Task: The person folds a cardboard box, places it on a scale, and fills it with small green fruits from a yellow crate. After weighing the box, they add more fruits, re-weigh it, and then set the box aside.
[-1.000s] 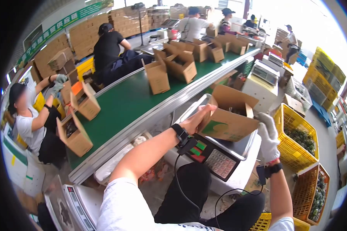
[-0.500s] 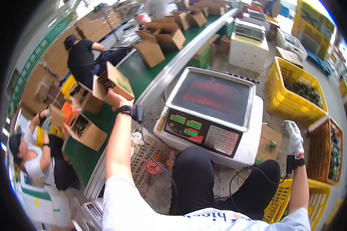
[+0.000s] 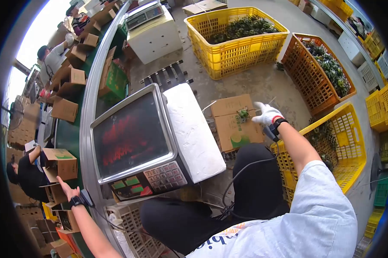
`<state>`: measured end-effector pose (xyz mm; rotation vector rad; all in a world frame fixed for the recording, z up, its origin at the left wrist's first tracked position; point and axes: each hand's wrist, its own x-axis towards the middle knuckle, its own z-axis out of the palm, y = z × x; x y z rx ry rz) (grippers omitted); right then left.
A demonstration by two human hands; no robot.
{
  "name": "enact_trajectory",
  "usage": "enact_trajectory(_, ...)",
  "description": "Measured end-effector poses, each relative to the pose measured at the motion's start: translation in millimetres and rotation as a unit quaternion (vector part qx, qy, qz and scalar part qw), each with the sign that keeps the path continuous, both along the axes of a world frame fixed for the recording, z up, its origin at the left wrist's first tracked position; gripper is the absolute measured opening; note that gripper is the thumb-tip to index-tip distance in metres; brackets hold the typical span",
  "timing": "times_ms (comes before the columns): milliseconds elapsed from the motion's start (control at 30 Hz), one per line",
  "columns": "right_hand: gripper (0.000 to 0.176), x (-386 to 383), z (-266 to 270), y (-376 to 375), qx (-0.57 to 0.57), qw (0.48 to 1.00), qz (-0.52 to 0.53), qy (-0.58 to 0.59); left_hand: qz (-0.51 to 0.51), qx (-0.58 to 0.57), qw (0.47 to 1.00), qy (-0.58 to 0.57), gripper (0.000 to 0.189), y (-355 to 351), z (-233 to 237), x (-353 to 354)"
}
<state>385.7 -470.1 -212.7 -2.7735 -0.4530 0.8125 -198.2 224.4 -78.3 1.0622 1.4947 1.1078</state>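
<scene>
At lower left of the frame, the left hand [image 3: 69, 192], grip released, is hovering just beside the box [image 3: 61, 163] on the conveyor [image 3: 67, 135]. The gloved right hand [image 3: 266, 115], fingers spread, is reaching over the floor's flat carton [image 3: 232, 129]; the next move is likely calling for an edge pinch.

head cam | fisheye, steep downward | close above scale [image 3: 133, 137] and lap [image 3: 250, 180] | single view

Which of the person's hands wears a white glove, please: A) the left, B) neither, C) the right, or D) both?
C: the right hand, near the flat cardboard box on the floor, is gloved in white, while the left hand is bare.
</scene>
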Motion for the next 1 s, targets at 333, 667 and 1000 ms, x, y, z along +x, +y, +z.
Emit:
enact_trajectory(333, 0.040, -15.2, -80.9, 42.4, -0.008, 0.987, 0.160, -0.030, -0.489, 0.137, 0.861, -0.015, 0.061, -363.7, 118.5, 213.4)
enact_trajectory(667, 0.040, -86.9, 161.3, -162.2, -0.242, 0.939, 0.003, -0.244, -0.755, -0.143, 0.639, -0.039, 0.046, -487.4, 39.9, 318.9)
enact_trajectory(1000, 0.050, -39.2, -13.5, -17.1, -0.061, 0.997, 0.042, 0.009, -0.741, -0.154, 0.653, -0.020, 0.039, -485.8, -1.6, 319.8)
